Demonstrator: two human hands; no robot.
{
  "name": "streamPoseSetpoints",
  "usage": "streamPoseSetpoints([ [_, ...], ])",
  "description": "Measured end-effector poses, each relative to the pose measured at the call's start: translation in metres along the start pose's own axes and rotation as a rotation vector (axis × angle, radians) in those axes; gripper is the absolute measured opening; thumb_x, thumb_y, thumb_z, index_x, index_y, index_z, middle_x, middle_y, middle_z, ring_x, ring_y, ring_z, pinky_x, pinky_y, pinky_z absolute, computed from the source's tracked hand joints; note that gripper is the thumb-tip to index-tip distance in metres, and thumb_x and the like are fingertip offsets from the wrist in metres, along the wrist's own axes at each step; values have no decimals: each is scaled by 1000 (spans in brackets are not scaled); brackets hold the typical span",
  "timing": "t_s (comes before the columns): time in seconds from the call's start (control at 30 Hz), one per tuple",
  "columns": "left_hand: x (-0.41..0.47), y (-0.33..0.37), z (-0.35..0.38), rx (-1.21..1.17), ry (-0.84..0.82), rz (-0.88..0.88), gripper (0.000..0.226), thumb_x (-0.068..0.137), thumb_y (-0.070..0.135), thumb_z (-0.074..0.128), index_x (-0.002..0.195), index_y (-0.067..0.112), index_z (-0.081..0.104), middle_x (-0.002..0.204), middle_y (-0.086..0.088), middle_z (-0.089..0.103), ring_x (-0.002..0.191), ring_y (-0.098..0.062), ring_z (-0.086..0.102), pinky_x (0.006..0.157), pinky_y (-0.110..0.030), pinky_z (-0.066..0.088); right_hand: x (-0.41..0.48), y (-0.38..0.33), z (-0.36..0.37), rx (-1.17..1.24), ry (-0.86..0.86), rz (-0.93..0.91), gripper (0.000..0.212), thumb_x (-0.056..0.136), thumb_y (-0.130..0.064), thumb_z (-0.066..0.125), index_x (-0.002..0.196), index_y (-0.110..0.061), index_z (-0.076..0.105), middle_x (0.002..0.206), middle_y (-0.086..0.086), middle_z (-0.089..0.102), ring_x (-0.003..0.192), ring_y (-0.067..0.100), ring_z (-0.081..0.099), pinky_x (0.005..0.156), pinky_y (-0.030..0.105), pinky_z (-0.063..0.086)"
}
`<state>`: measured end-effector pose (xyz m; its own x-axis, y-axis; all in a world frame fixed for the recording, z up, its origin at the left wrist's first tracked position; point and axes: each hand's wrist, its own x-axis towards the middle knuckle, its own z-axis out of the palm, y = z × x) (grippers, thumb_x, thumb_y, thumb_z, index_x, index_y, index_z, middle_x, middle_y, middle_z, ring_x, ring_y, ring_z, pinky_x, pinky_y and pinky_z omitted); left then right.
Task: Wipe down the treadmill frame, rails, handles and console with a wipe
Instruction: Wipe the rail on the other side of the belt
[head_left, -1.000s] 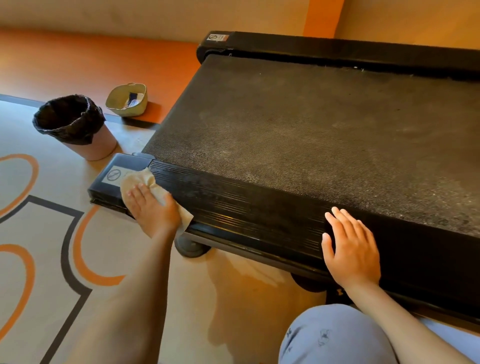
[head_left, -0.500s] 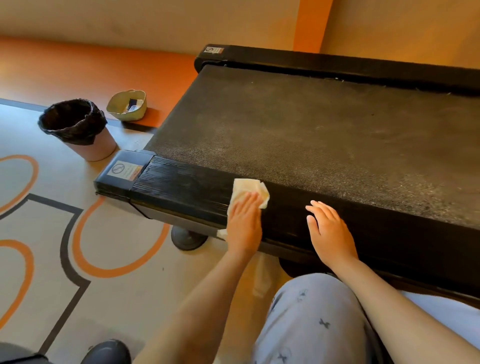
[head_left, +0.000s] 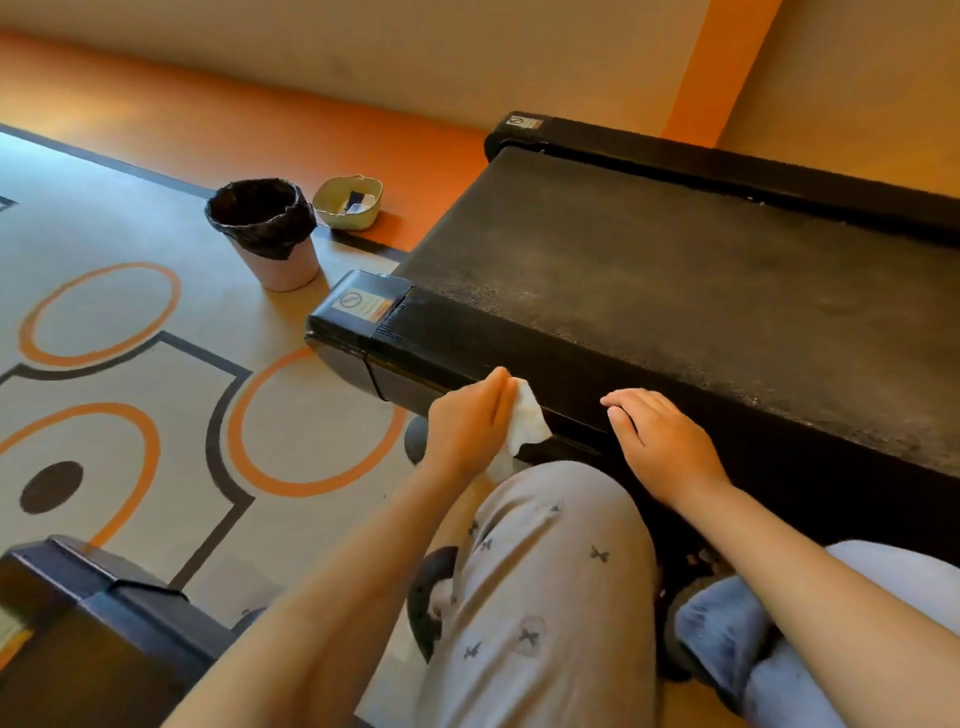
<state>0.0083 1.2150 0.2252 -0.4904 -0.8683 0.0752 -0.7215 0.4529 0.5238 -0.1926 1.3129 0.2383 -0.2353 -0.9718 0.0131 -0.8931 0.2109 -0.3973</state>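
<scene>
The black treadmill (head_left: 675, 291) lies low on the floor, its belt running to the upper right. Its near side rail (head_left: 447, 343) ends at a corner cap with a warning sticker (head_left: 361, 304). My left hand (head_left: 470, 423) presses a white wipe (head_left: 527, 418) flat against the outer side of that rail, fingers together. My right hand (head_left: 660, 441) rests palm down on the same rail further right, holding nothing, fingers slightly apart. My knee in patterned trousers sits just below both hands.
A pink bin with a black liner (head_left: 267, 231) stands on the floor left of the treadmill's end, a pale green dish (head_left: 348, 201) with small items behind it. A dark machine base (head_left: 88, 623) fills the bottom left corner. The wall runs behind.
My left hand slid the wipe rightward along the rail from the end cap, then dropped from the rail's top to its outer side. The right hand stayed on the rail. The view shifted right.
</scene>
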Motion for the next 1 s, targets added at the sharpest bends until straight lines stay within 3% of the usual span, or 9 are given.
streamPoseSetpoints([
  [0.1, -5, -42, -28, 23, 71, -2, 32, 98, 36, 47, 118, 13, 59, 110, -8, 68, 97, -25, 66, 82, -28, 49, 20, -35, 0, -78, -35, -59, 35, 104, -33, 29, 111, -23, 62, 101, -6, 68, 91, 12, 62, 72, 25, 44],
  [0.2, -14, -84, -45, 15, 286, 15, 29, 100, 37, 45, 82, 19, 58, 69, 4, 59, 60, -16, 59, 59, -17, 37, 52, -73, 10, -149, -49, -169, 35, 103, -35, 30, 98, -22, 62, 75, -5, 65, 66, 12, 61, 62, 29, 50],
  [0.3, -14, -131, -49, 67, 442, -23, 42, 98, 41, 40, 66, 18, 53, 52, 9, 48, 42, -10, 46, 46, -21, 39, 91, -107, 31, -191, -45, -315, 36, 103, -36, 32, 84, -21, 58, 61, -6, 56, 54, 10, 56, 52, 26, 45],
  [0.43, -1, -178, -54, 149, 502, -76, 35, 97, 36, 43, 63, 28, 36, 50, 15, 31, 39, -4, 31, 46, -11, 21, 147, -133, 72, -197, -79, -451, 35, 102, -35, 36, 79, -21, 57, 57, -8, 53, 48, 10, 52, 45, 24, 41],
  [0.6, 31, -214, -83, 246, 528, -109, 36, 95, 35, 44, 63, 29, 29, 48, 14, 27, 38, -5, 26, 44, -15, 14, 212, -158, 105, -166, -127, -545, 30, 100, -35, 41, 81, -22, 61, 56, -10, 53, 48, 9, 52, 46, 21, 39],
  [0.77, 51, -216, -149, 321, 559, -162, 37, 93, 31, 46, 59, 27, 33, 50, 15, 22, 41, -3, 16, 49, -10, 4, 258, -209, 94, -152, -94, -621, 24, 97, -30, 50, 87, -17, 68, 73, -1, 71, 51, 16, 62, 38, 17, 28],
  [0.9, 41, -216, -202, 269, 534, -245, 47, 97, 38, 43, 54, 18, 45, 45, 10, 29, 37, -10, 26, 45, -12, 8, 271, -253, 58, -137, -127, -563, 26, 98, -31, 47, 84, -17, 64, 74, 2, 71, 57, 21, 65, 44, 31, 48],
  [1.0, 35, -206, -252, 179, 562, -280, 52, 99, 43, 39, 56, 17, 50, 43, 8, 36, 34, -11, 33, 45, -10, 11, 271, -293, 13, -107, -142, -542, 24, 98, -31, 47, 88, -17, 64, 70, 1, 69, 57, 23, 65, 48, 37, 51],
])
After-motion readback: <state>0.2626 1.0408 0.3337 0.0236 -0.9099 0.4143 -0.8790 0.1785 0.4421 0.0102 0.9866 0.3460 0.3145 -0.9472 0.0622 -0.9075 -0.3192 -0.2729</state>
